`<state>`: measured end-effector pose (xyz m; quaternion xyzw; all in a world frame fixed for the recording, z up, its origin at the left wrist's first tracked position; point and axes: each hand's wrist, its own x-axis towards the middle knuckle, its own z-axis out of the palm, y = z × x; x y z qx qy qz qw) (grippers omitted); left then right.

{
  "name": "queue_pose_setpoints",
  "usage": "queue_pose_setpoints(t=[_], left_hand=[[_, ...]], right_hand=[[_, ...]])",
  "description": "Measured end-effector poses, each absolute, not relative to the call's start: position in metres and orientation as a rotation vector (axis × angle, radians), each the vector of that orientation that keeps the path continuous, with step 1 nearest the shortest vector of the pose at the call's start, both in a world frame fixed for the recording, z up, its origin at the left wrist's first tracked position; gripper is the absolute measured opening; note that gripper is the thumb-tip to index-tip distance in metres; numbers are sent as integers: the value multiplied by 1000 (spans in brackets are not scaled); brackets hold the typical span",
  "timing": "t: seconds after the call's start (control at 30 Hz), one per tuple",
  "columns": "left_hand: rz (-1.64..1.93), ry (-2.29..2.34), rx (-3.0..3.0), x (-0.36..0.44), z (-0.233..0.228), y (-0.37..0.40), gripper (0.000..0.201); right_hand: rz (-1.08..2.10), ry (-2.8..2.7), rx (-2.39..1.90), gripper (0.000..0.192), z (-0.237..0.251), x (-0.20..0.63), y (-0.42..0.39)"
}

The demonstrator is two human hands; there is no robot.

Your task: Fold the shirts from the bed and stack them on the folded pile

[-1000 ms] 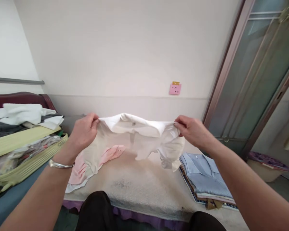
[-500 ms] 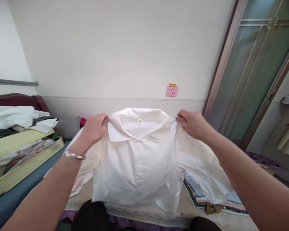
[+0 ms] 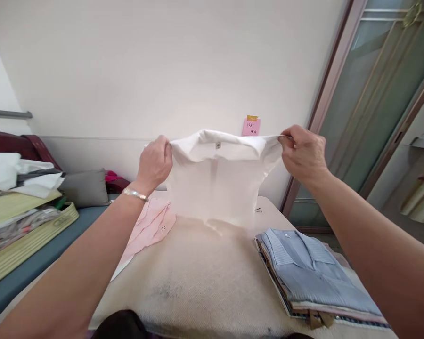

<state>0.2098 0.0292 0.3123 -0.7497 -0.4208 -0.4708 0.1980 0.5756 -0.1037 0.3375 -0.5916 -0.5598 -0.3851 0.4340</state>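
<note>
A white collared shirt (image 3: pixel 215 183) hangs in the air in front of me, its hem just reaching the cream padded surface (image 3: pixel 198 278). My left hand (image 3: pixel 154 162) pinches the shirt's left shoulder and my right hand (image 3: pixel 302 153) pinches the right shoulder. Both arms are stretched forward and raised. A silver bracelet sits on my left wrist. A small label shows inside the collar.
A pink garment (image 3: pixel 148 228) lies flat at the left of the padded surface. A stack of folded shirts (image 3: pixel 314 273), light blue on top, sits at the right. An open yellow suitcase (image 3: pixel 24 230) piled with clothes stands far left. A glass door (image 3: pixel 378 108) is at right.
The shirt was bunched low over the surface, then spread out close to me; now both hands have lifted it higher and pushed it away toward the wall.
</note>
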Motion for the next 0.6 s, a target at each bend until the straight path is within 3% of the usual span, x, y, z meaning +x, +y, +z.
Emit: queue_pose_setpoints(t=[0.1, 0.23, 0.4, 0.5, 0.6], left_hand=[[-1338, -995, -2197, 187, 258, -1, 25], [-1302, -796, -2403, 157, 135, -22, 35], [-803, -882, -2808, 132, -11, -32, 36], [-345, -935, -2990, 121, -49, -45, 32], [-153, -1085, -2939, 120, -47, -62, 33]], right_hand=[[-982, -1502, -1440, 19, 284, 567, -147], [-781, -1716, -1387, 18, 156, 559, -175], [-481, -1991, -1657, 26, -11, 547, -188], [-241, -2175, -1911, 29, -62, 537, -206], [-200, -2229, -2018, 28, -71, 523, -222]])
